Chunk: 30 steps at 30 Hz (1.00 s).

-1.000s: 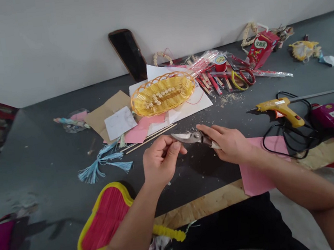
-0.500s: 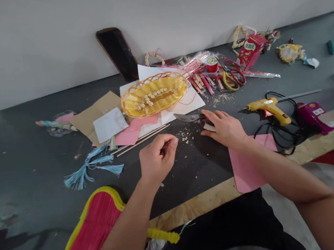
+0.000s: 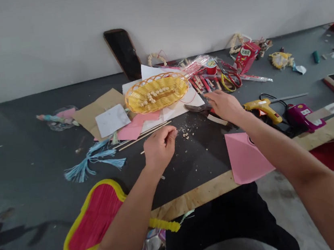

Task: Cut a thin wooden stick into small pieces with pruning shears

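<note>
My left hand (image 3: 160,149) is closed in a pinch above the dark table; whatever lies between thumb and forefinger is too small to make out. Beside its fingertips lie small pale crumbs (image 3: 188,133). Several thin wooden sticks (image 3: 144,136) rest just behind this hand. My right hand (image 3: 224,105) reaches over the handle end of the pruning shears (image 3: 197,108), fingers stretched towards a pile of red-wrapped sticks (image 3: 204,83). It appears to hold nothing. Below its palm lies a pale curved strip (image 3: 217,119).
A yellow woven basket (image 3: 158,101) holds pale beaded pieces. Scissors (image 3: 230,81), a yellow glue gun (image 3: 262,108) and a purple box (image 3: 305,117) are to the right. Blue tassels (image 3: 91,162) and a pink-and-yellow fan (image 3: 94,217) lie left. Pink paper (image 3: 244,160) overhangs the front edge.
My right hand has left the shears' handle and moved forward towards the stick pile; the pale strip now lies apart from its fingers. My left hand stays pinched. The view has shifted slightly.
</note>
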### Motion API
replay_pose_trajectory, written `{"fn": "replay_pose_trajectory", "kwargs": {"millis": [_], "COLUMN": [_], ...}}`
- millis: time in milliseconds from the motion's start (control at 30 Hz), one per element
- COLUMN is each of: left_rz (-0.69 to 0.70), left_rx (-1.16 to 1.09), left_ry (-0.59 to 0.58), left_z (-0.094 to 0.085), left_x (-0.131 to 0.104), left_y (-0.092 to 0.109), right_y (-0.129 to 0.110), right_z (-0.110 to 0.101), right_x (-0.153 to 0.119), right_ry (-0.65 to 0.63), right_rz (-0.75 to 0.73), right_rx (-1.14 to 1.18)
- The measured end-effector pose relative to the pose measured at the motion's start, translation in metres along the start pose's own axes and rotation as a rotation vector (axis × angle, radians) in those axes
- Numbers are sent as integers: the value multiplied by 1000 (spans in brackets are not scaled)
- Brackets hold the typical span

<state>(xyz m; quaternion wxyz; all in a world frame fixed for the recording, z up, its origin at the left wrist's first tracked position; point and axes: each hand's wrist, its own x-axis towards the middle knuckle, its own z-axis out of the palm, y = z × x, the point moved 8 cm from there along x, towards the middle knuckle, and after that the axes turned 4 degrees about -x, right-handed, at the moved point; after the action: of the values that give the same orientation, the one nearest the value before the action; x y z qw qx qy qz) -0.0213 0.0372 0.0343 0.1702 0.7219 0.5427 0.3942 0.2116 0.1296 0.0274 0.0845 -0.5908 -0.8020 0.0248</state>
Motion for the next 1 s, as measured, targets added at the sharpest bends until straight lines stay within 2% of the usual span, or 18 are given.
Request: {"fn": "replay_pose_trajectory", "kwargs": {"millis": [133, 267, 433, 1000], "left_rz": [46, 52, 36, 36], "left_rx": [32, 34, 27, 39], "left_ry": [-24, -25, -24, -46], "left_z": [4, 7, 9, 12], "left_x": [1, 1, 2, 3], "left_y": [1, -3, -7, -13], "right_y": [9, 6, 8, 12], "right_z": [9, 20, 28, 25], "right_x": [50, 75, 84, 86], "right_ry": [-106, -117, -146, -158], "right_rz": [76, 133, 201, 165], "right_rx": [-39, -68, -83, -88]}}
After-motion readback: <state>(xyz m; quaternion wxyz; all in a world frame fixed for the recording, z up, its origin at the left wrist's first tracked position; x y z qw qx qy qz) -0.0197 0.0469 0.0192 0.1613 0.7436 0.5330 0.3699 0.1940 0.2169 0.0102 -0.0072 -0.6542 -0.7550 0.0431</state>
